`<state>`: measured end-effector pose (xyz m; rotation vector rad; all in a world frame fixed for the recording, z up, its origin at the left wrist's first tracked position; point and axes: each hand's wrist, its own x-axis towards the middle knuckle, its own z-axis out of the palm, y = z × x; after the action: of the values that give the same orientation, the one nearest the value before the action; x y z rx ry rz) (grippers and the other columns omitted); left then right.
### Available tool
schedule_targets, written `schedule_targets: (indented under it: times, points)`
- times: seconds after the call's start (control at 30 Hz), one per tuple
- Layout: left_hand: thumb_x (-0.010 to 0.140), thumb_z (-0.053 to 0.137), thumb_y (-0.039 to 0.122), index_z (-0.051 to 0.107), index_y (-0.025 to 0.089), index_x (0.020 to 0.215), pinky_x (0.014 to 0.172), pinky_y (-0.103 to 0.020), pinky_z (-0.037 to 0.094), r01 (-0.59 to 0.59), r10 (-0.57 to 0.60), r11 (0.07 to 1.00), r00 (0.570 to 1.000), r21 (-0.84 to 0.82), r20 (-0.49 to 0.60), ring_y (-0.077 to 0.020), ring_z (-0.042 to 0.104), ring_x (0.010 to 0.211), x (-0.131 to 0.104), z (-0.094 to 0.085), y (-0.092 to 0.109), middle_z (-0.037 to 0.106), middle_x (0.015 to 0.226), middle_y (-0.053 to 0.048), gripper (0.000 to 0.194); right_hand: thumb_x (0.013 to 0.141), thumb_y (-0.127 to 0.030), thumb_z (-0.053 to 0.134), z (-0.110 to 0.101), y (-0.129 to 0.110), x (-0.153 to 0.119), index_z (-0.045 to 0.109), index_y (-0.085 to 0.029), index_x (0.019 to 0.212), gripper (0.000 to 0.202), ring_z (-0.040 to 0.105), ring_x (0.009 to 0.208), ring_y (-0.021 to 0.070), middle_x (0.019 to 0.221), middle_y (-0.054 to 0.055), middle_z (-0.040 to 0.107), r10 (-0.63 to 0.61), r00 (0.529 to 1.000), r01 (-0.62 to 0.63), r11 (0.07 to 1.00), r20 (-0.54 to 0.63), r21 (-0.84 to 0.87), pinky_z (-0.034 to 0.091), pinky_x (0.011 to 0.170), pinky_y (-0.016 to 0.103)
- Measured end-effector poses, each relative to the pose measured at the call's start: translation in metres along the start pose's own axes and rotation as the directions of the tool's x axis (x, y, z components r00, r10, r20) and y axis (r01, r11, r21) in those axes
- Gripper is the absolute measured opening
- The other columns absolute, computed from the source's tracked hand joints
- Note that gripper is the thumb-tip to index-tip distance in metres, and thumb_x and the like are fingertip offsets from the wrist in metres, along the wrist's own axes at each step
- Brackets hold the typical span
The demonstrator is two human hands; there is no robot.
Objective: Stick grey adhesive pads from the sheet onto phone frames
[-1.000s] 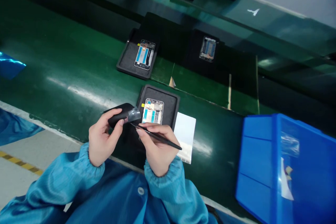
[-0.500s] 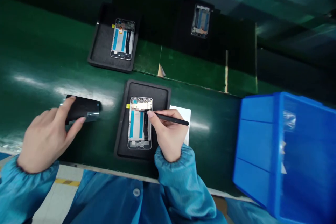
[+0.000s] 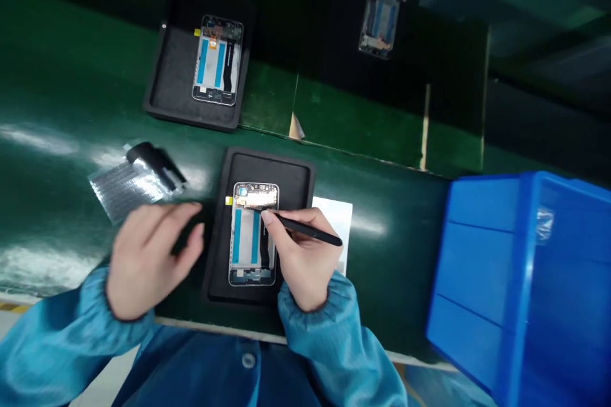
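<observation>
In my right hand [image 3: 308, 254] I grip black tweezers [image 3: 305, 227], seen from the side like a slim tapering tool. Their tip is at the upper part of an opened phone [image 3: 247, 238], just below its circuit board. The phone has two blue strips, a black flex cable and a yellow tab at its left edge. It lies in a black tray [image 3: 291, 172]. My left hand [image 3: 153, 254] hovers left of the tray, thumb and fingers apart and somewhat blurred, holding nothing. Beyond it lies a black roll [image 3: 155, 164] with a silvery clear film [image 3: 125, 187] spread beside it.
Another black tray [image 3: 174, 76] with an opened phone [image 3: 218, 60] stands at the back left. A third phone [image 3: 380, 20] lies in shadow at the back. A white sheet [image 3: 341, 222] sits beside the near tray. At right stands a blue bin [image 3: 482, 254].
My left hand has let go of the black roll and moved right towards the tray. The roll now lies tilted, its film showing. My right hand keeps the tweezers at the phone.
</observation>
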<state>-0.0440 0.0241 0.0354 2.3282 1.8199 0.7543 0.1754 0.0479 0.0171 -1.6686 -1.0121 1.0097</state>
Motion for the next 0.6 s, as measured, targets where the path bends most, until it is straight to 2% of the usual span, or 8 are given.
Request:
schedule_targets:
  times: [0.1, 0.23, 0.37, 0.6]
  points:
    - [0.088, 0.064, 0.019, 0.063, 0.019, 0.117, 0.08, -0.035, 0.055, -0.046, 0.061, 0.989, 0.993, -0.144, 0.102, -0.0214, 0.066, 0.084, 0.01, 0.026, 0.021, 0.071, 0.098, -0.006, 0.029, 0.071, -0.027, 0.089, 0.002, 0.001, -0.001, 0.07, -0.021, 0.076, 0.02, 0.075, 0.067, 0.0188, 0.073, 0.0, 0.077, -0.012, 1.0, 0.012, 1.0, -0.022, -0.013, 0.063, 0.061, 0.03]
    - [0.09, 0.061, 0.019, 0.063, 0.017, 0.116, 0.082, -0.034, 0.055, -0.011, 0.026, 0.986, 0.996, -0.166, 0.089, -0.0219, 0.066, 0.09, 0.015, 0.048, 0.027, 0.067, 0.1, -0.009, 0.026, 0.071, -0.027, 0.088, 0.004, 0.0, -0.002, 0.069, -0.021, 0.075, 0.02, 0.074, 0.064, 0.0183, 0.073, 0.0, 0.077, -0.01, 1.0, 0.009, 1.0, -0.027, -0.007, 0.062, 0.061, 0.031]
    - [0.088, 0.063, 0.02, 0.064, 0.015, 0.117, 0.083, -0.034, 0.056, 0.008, 0.005, 0.985, 0.997, -0.173, 0.075, -0.0225, 0.064, 0.092, 0.011, 0.055, 0.026, 0.062, 0.101, -0.011, 0.03, 0.072, -0.027, 0.088, 0.005, 0.001, -0.004, 0.068, -0.022, 0.076, 0.021, 0.075, 0.065, 0.0192, 0.075, 0.001, 0.078, -0.022, 0.999, 0.022, 1.0, -0.025, -0.014, 0.063, 0.061, 0.031]
    - [0.088, 0.062, 0.018, 0.063, 0.016, 0.117, 0.08, -0.032, 0.054, -0.016, 0.025, 0.988, 0.998, -0.152, 0.062, -0.021, 0.062, 0.089, 0.012, 0.055, 0.028, 0.06, 0.099, -0.009, 0.029, 0.073, -0.024, 0.087, 0.004, 0.005, -0.005, 0.069, -0.022, 0.078, 0.02, 0.076, 0.067, 0.0185, 0.077, 0.0, 0.079, -0.046, 0.999, 0.045, 0.999, -0.021, -0.027, 0.063, 0.063, 0.029]
